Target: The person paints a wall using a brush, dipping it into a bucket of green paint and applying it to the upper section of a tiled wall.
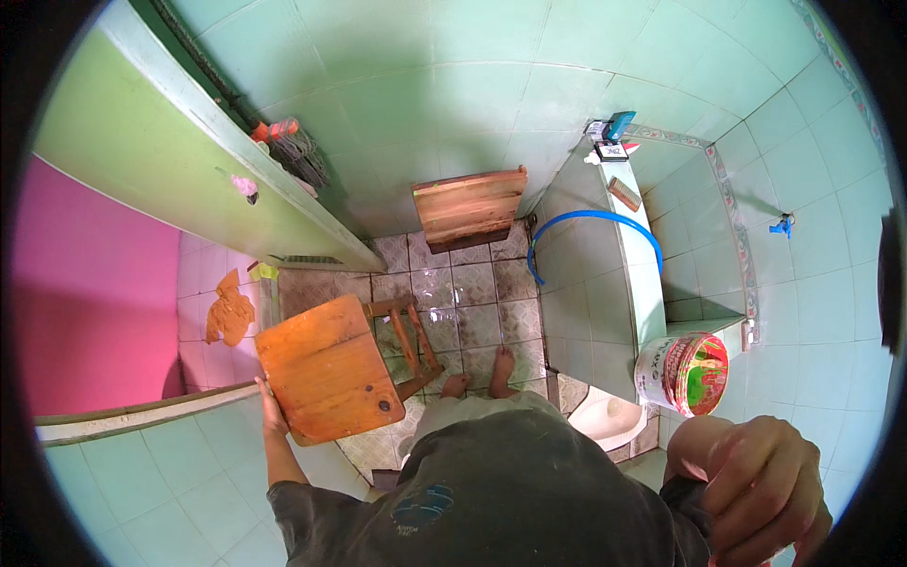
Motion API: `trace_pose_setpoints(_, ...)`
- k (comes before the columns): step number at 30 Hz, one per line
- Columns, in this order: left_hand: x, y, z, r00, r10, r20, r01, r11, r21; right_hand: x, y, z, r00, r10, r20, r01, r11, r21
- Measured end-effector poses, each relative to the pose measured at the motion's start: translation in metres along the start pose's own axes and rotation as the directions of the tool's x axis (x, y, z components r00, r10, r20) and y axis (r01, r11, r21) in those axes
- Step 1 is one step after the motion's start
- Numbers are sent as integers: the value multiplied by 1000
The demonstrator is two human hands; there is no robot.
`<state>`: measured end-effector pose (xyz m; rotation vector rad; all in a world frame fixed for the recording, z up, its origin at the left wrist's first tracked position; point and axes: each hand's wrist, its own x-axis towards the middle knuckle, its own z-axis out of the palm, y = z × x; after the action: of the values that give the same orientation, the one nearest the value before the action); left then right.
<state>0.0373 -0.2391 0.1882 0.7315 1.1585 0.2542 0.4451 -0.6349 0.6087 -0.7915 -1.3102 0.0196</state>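
Orange-brown wooden stool [333, 370], square-topped, round-cornered, dark-spotted.

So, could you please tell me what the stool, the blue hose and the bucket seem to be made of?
Stool: wood with a varnished-looking orange-brown finish, judging by the visible grain.
Hose: probably smooth plastic or rubber, given its even blue colour and bend.
Bucket: likely plastic, from its smooth, printed white wall.
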Motion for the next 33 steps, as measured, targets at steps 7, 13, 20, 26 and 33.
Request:
trace_pose_setpoints(7, 8, 5, -5, 1000, -21, -4, 21, 1000, 10, 2, 10, 19, 987, -160, -29, 163, 977, 136)
trace_pose_setpoints(13, 39, 10, -46, 975, 193, -114, -162, 959, 234, -9, -3, 17, 976, -59, -211, 62, 998, 10)
trace_pose_setpoints(20, 79, 72, -9, 666, 487, -565, -158, 832, 531, -30, -37, -27, 966, 24, -257, -20, 1000, 17)
trace_pose_setpoints(26, 66, 105, 130, 332, 916, -224, -278, 322, 905, -60, -65, -72, 910, 300, -287, -322, 946, -32)
trace_pose_setpoints(33, 59, 81, 258, 469, 875, 121, -650, 249, 718, -174, 18, -97, 690, 676, -260, -695, 518, -499)
